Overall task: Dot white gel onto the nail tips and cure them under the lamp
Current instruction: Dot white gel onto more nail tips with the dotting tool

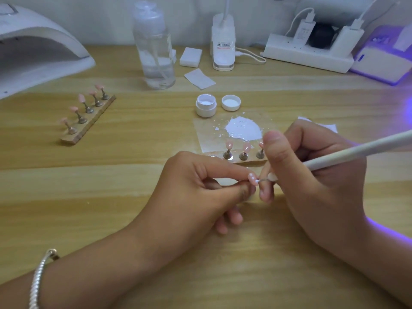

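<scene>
Far left on your counter [111, 181] sits a white curing lamp [33, 52], then a strip of five pink tips on stands [87, 114]. Your left hand [200, 188] has its fingers pinching one white-dotted nail tip [253, 179]. Behind it are the open gel pot [206, 105], a white device [223, 45] whose red label is too blurred to read, and spread white gel [243, 130]. Your right hand [312, 186] grips the dotting tool [356, 150], its point at that tip. Far right, a second lamp [383, 61] glows violet

A clear pump bottle [156, 56] stands at upper centre; a white power strip [307, 58] with plugged-in chargers [303, 30] lies at upper right.
</scene>
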{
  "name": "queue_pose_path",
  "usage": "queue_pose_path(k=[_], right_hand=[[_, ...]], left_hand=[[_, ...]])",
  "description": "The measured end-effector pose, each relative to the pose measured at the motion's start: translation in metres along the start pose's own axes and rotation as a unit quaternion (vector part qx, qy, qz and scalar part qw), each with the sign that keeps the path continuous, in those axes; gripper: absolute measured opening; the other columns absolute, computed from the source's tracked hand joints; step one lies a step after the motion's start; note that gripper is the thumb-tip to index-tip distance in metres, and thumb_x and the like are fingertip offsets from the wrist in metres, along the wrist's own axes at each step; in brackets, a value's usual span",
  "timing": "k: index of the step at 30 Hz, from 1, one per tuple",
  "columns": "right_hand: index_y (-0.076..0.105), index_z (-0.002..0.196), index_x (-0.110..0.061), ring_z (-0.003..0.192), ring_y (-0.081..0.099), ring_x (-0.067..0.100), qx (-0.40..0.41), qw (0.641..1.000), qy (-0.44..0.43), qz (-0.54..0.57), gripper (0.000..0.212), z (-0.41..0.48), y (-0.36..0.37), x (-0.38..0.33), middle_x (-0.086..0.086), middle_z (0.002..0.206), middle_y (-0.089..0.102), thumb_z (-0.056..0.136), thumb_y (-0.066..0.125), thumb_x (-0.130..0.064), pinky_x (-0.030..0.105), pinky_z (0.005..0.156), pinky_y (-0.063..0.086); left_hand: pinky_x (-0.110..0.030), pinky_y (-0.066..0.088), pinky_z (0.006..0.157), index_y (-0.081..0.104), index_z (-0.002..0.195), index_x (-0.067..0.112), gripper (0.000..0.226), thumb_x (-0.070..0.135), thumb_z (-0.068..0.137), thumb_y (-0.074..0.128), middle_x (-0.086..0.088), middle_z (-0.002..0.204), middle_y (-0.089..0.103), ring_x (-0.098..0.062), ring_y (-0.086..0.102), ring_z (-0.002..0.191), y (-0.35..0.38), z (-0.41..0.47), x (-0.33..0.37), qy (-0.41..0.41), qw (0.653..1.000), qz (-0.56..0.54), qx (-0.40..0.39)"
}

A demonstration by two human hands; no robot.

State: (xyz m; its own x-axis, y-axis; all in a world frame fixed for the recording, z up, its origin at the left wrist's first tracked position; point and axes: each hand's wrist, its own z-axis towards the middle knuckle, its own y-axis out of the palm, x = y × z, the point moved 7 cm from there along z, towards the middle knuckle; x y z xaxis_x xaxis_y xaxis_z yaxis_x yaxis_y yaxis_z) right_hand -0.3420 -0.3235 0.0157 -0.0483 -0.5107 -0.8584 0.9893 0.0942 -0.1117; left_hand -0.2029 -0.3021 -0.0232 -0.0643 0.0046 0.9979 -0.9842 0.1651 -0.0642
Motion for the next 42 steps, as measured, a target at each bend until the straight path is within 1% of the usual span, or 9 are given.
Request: queue_pose_path(k=[5,9,12,24,30,33,36,40,42], right_hand=[[0.044,0.060,-0.008,0.036,0.055,0.024,-0.001,1.000,0.006,-0.006,0.040,0.0005,0.0008,0.0002,-0.001,0.044,0.053,0.096,0.058,-0.016,0.031,0.041,0.042],[0.044,0.060,-0.006,0.035,0.054,0.023,-0.004,1.000,0.008,-0.007,0.040,0.0008,0.0012,0.0005,-0.002,0.044,0.053,0.096,0.059,-0.015,0.030,0.039,0.041],[0.044,0.060,-0.006,0.035,0.054,0.020,-0.008,1.000,0.002,-0.013,0.039,0.0006,0.0013,0.0000,0.001,0.043,0.054,0.096,0.058,-0.017,0.032,0.038,0.041],[0.044,0.060,-0.006,0.034,0.054,0.022,-0.008,1.000,0.015,-0.003,0.040,0.0013,0.0022,0.0040,0.004,0.043,0.054,0.096,0.059,-0.016,0.034,0.039,0.041],[0.042,0.062,-0.012,0.032,0.056,0.020,0.009,0.997,0.043,0.061,0.036,0.0021,0.0000,0.0058,0.015,0.040,0.048,0.096,0.055,-0.015,0.025,0.038,0.041],[0.043,0.061,-0.012,0.033,0.055,0.020,0.002,0.998,0.038,0.051,0.037,0.0020,0.0015,0.0046,0.008,0.041,0.052,0.096,0.056,-0.014,0.025,0.039,0.042],[0.044,0.061,-0.013,0.033,0.055,0.022,-0.002,0.998,0.037,0.044,0.037,0.0024,0.0024,0.0037,0.000,0.041,0.052,0.096,0.057,-0.015,0.024,0.039,0.042],[0.045,0.060,-0.006,0.033,0.055,0.022,-0.005,0.999,0.034,0.026,0.039,0.0027,0.0023,0.0037,0.000,0.041,0.053,0.096,0.057,-0.014,0.027,0.037,0.042],[0.045,0.059,-0.005,0.033,0.055,0.022,-0.005,0.999,0.035,0.019,0.039,0.0025,0.0022,0.0036,0.000,0.041,0.053,0.095,0.058,-0.015,0.027,0.037,0.042]], left_hand=[[-0.026,0.049,0.039,0.082,0.082,0.021,0.007,0.017,0.080,0.077,-0.014,0.069,0.073,-0.029,0.065,0.046,-0.0008,-0.0007,0.0002,-0.001,1.000,0.006,0.003],[-0.023,0.047,0.039,0.082,0.082,0.020,0.011,0.009,0.083,0.077,-0.007,0.069,0.074,-0.019,0.064,0.044,-0.0008,-0.0008,0.0023,0.008,1.000,0.009,0.003],[-0.022,0.046,0.039,0.081,0.082,0.018,0.012,0.006,0.083,0.077,-0.001,0.070,0.075,-0.016,0.064,0.043,-0.0006,-0.0012,0.0032,0.010,1.000,0.009,0.004],[-0.022,0.047,0.038,0.081,0.082,0.018,0.014,0.005,0.084,0.076,0.001,0.070,0.076,-0.016,0.065,0.045,-0.0001,-0.0008,0.0041,0.007,1.000,0.008,0.006],[-0.024,0.047,0.037,0.081,0.080,0.019,0.010,0.009,0.080,0.080,-0.002,0.067,0.074,-0.020,0.066,0.045,-0.0010,-0.0012,0.0025,-0.004,1.000,0.004,0.018],[-0.024,0.047,0.038,0.081,0.080,0.020,0.007,0.015,0.077,0.077,-0.004,0.069,0.075,-0.021,0.066,0.045,-0.0007,-0.0008,0.0027,-0.006,1.000,0.002,0.017],[-0.023,0.046,0.038,0.081,0.081,0.017,0.009,0.009,0.081,0.079,-0.003,0.071,0.076,-0.019,0.065,0.046,-0.0002,-0.0012,0.0022,-0.007,1.000,-0.002,0.011],[-0.023,0.046,0.038,0.081,0.080,0.018,0.006,0.015,0.077,0.077,-0.003,0.071,0.075,-0.019,0.065,0.045,-0.0001,-0.0015,0.0030,-0.005,1.000,0.000,0.013],[-0.024,0.046,0.038,0.081,0.080,0.017,0.006,0.012,0.079,0.080,-0.003,0.071,0.075,-0.019,0.065,0.045,-0.0002,-0.0009,0.0025,-0.005,1.000,0.003,0.014]])
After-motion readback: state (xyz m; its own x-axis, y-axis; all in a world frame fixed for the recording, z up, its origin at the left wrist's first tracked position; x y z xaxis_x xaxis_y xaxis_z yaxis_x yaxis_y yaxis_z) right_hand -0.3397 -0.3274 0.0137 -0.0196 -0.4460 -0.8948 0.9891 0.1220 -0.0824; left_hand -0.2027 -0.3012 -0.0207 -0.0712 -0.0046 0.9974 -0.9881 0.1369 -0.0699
